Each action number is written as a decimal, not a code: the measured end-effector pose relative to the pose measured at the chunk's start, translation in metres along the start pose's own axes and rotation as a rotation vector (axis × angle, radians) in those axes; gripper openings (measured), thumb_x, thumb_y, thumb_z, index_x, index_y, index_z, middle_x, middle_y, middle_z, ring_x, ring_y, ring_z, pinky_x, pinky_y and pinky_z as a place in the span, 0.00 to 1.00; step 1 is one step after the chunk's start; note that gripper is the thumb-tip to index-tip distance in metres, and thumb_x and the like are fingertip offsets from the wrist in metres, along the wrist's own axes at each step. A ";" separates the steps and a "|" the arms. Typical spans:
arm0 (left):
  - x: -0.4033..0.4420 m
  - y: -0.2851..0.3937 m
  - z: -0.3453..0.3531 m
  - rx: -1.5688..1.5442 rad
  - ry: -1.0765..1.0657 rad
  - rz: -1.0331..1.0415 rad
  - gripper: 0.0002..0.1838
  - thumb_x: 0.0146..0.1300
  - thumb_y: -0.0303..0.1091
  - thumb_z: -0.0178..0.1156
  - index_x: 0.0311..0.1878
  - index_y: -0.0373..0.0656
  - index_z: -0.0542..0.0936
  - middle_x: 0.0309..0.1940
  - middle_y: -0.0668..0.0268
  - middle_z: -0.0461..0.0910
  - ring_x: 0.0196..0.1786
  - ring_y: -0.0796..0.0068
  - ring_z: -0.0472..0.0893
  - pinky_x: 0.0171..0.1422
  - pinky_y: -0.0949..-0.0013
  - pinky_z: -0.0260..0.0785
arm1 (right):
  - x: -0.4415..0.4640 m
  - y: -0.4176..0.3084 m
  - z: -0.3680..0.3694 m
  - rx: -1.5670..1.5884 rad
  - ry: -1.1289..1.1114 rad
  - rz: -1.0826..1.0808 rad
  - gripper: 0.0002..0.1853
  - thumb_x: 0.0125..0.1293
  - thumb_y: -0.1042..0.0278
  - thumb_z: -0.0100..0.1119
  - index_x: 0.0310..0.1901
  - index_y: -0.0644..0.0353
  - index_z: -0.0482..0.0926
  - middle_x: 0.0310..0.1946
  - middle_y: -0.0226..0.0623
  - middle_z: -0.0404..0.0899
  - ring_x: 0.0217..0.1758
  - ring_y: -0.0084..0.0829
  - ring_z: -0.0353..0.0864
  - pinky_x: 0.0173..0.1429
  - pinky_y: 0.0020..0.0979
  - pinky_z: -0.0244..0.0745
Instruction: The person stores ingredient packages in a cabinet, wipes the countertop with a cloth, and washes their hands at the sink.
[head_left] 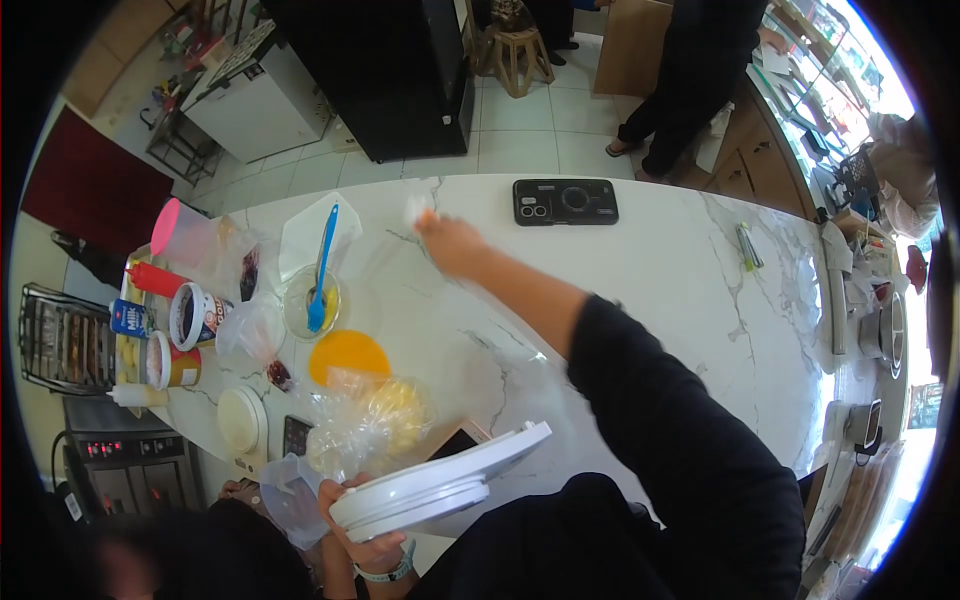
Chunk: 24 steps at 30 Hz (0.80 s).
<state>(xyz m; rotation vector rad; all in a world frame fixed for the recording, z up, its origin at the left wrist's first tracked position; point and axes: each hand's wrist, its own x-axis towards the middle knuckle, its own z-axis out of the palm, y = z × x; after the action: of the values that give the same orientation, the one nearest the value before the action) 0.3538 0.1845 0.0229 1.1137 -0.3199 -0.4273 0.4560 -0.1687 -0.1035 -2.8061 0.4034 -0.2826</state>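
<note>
**Left hand [360,545] full, right hand [455,250] too blurry to call**

OK so, going left to right: a red squeeze bottle [162,279] and a lidded tub [187,314] were bunched at the left end of the table [660,300], with what looked like a white scale [241,418] nearer the person. Next came a clear bowl [297,318] with a blue brush [326,260] propped in it, and a flat orange disc [345,355] just beside that.

Left hand was clamped around the edge of a white round stand [430,490], tilted and held up off the table, in front of a clear bag [400,415] of something pale yellow. Right hand was stretched to the far side, fingers bunched by a whitish wisp [417,207]; couldn't tell if it was pinching it. Further right were a black phone [566,202] and a slim greenish thing [748,247].

Progress-wise, I'd call it midway at best: stand lifted but not set down, yellow stuff bagged, brush not put away, and all that left-end clutter left to sort.
</note>
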 end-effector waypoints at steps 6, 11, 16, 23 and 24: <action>0.014 -0.015 0.000 0.165 -0.157 0.204 0.32 0.39 0.42 0.74 0.40 0.41 0.63 0.28 0.63 0.76 0.31 0.72 0.76 0.35 0.72 0.69 | -0.171 -0.066 -0.015 0.108 -0.161 -0.308 0.22 0.57 0.72 0.42 0.56 0.62 0.65 0.51 0.43 0.69 0.48 0.34 0.73 0.51 0.36 0.67; 0.012 -0.012 0.018 -0.012 -0.117 0.125 0.19 0.51 0.33 0.65 0.37 0.40 0.64 0.28 0.57 0.79 0.29 0.68 0.77 0.40 0.67 0.74 | -0.058 -0.012 -0.015 0.031 -0.064 -0.072 0.20 0.56 0.76 0.43 0.53 0.59 0.67 0.47 0.40 0.70 0.46 0.35 0.72 0.49 0.36 0.68; 0.000 -0.005 0.019 0.112 -0.177 0.219 0.19 0.49 0.31 0.66 0.37 0.40 0.65 0.30 0.55 0.78 0.30 0.66 0.77 0.41 0.64 0.75 | 0.055 0.034 -0.017 -0.121 0.057 0.178 0.20 0.56 0.73 0.44 0.52 0.66 0.66 0.48 0.43 0.68 0.48 0.37 0.72 0.47 0.34 0.71; -0.025 0.013 0.040 0.059 0.049 0.137 0.36 0.31 0.31 0.75 0.41 0.40 0.60 0.28 0.63 0.71 0.31 0.71 0.71 0.32 0.73 0.67 | 0.001 0.003 -0.011 -0.208 0.077 0.494 0.23 0.56 0.71 0.48 0.53 0.74 0.64 0.45 0.43 0.69 0.47 0.34 0.73 0.46 0.30 0.72; -0.029 0.013 0.039 0.052 0.046 0.139 0.36 0.31 0.30 0.75 0.41 0.41 0.60 0.28 0.63 0.71 0.31 0.71 0.71 0.33 0.73 0.67 | -0.010 0.001 -0.013 -0.196 0.063 0.602 0.25 0.55 0.71 0.49 0.54 0.74 0.63 0.44 0.43 0.69 0.46 0.33 0.73 0.45 0.29 0.72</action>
<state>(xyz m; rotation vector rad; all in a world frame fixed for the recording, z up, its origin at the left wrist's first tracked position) 0.3135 0.1726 0.0494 1.1425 -0.3673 -0.2710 0.4434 -0.1700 -0.0928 -2.6947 1.3100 -0.2006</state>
